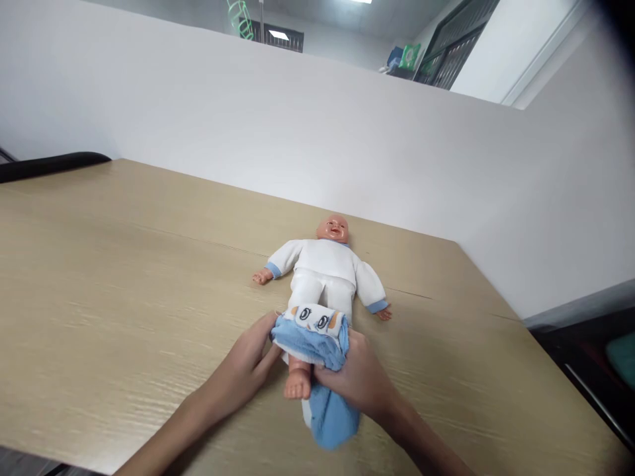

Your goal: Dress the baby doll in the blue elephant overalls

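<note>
A baby doll [325, 258] lies on its back, head away from me, in a white top with blue cuffs. Around its lower legs are bunched blue-and-white doll trousers [310, 340] with two printed eyes on the white band. My left hand [255, 350] is closed on the left edge of the trousers. On the right edge, my right hand [360, 370] also grips the cloth. One bare doll foot [297, 385] sticks out below the bunched cloth. The other foot is out of sight, and a blue trouser leg [335, 416] hangs toward me there.
The doll rests on a light wood table [149, 284]. A white partition [223, 125] rises behind the table's far edge. A black curved object [54, 164] is at the far left, and dark furniture [580, 370] stands beyond the right edge.
</note>
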